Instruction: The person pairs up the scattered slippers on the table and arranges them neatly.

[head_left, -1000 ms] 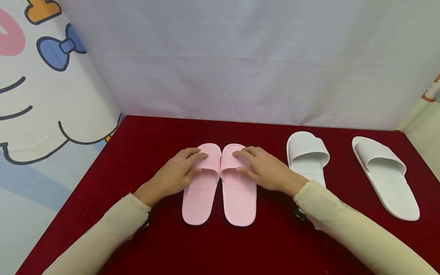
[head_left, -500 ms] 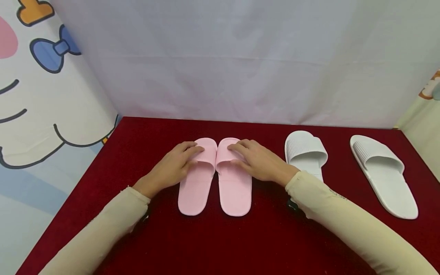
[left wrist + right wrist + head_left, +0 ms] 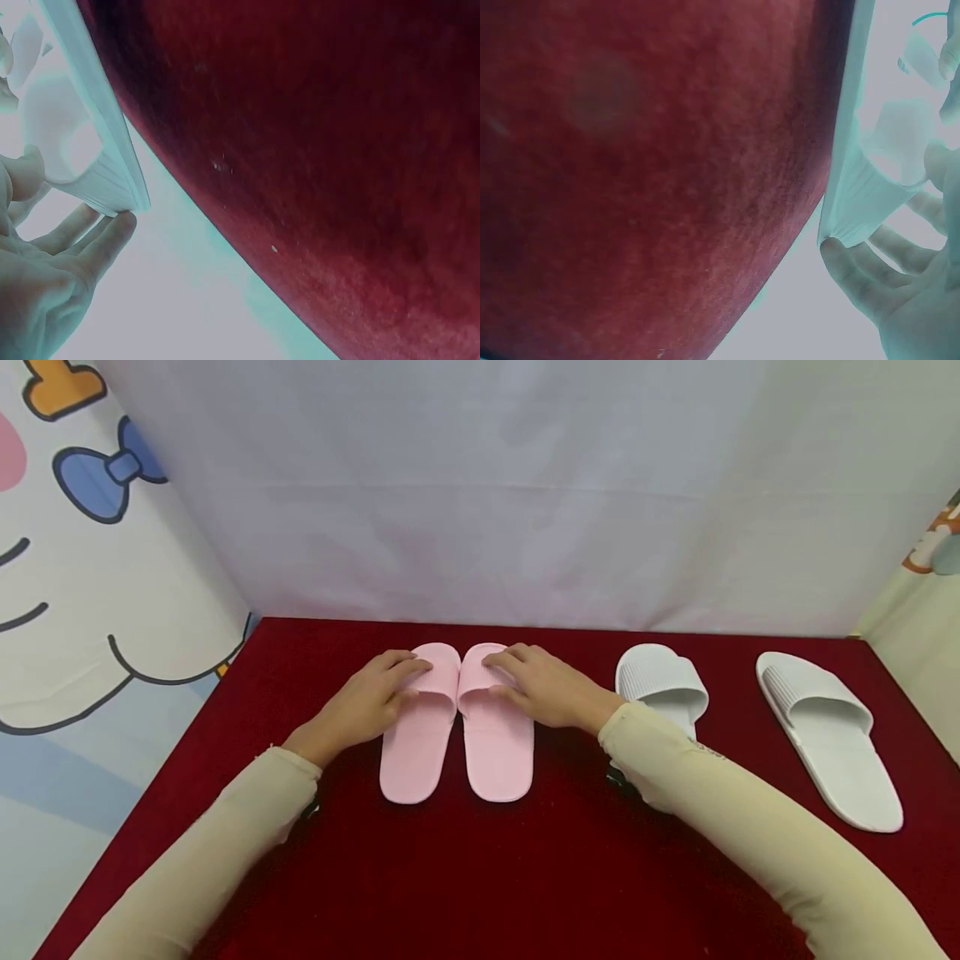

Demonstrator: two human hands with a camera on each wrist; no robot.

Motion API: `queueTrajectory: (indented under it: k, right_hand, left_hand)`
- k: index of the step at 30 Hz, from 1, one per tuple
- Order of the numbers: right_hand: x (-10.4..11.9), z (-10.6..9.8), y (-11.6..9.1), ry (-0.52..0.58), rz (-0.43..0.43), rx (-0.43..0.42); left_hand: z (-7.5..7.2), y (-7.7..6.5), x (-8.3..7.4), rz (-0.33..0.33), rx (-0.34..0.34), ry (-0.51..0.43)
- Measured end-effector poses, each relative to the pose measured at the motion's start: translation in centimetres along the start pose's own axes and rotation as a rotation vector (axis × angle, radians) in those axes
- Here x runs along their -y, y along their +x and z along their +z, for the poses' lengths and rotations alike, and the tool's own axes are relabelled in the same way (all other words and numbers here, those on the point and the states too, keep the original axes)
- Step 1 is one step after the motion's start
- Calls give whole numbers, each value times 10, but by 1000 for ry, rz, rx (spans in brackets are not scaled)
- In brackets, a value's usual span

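Two pink slippers lie side by side on the dark red tabletop in the head view, toes pointing away and their straps touching. My left hand (image 3: pixel 366 702) holds the left pink slipper (image 3: pixel 414 760) at its ribbed strap, with curved fingers over the outer side and the thumb by the strap's opening. On the right pink slipper (image 3: pixel 498 752), my right hand (image 3: pixel 555 687) grips the strap in a mirrored way. Both wrist views show fingertips (image 3: pixel 124 221) at the outer edge of a strap; colours there look washed out.
Right of the pink pair lie two white slippers, the nearer white slipper (image 3: pixel 660 681) partly hidden by my right sleeve (image 3: pixel 712 785). The other white slipper (image 3: pixel 828 739) lies farther right. A pale curtain (image 3: pixel 487 493) hangs behind the red table (image 3: pixel 465 885).
Both hands have moved the pink slippers together away from me, toward the table's far edge and slightly left. The white slippers keep their places; the head view has shifted a little.
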State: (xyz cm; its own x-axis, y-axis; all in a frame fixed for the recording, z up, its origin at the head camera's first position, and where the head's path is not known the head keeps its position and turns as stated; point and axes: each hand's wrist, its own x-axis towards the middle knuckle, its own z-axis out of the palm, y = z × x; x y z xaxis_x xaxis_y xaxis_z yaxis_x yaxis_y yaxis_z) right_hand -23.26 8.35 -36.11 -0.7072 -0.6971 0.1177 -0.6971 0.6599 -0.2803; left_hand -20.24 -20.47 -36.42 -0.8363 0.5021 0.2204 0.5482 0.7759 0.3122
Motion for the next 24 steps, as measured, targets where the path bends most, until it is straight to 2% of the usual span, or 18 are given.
queueTrajectory:
  k: [12, 24]
  right_hand:
    - [-12, -4, 12, 11, 23, 5]
    - [-13, -7, 27, 16, 14, -11]
  left_hand:
    - [1, 20, 11, -3, 14, -31]
    - [-5, 26, 22, -29, 12, -47]
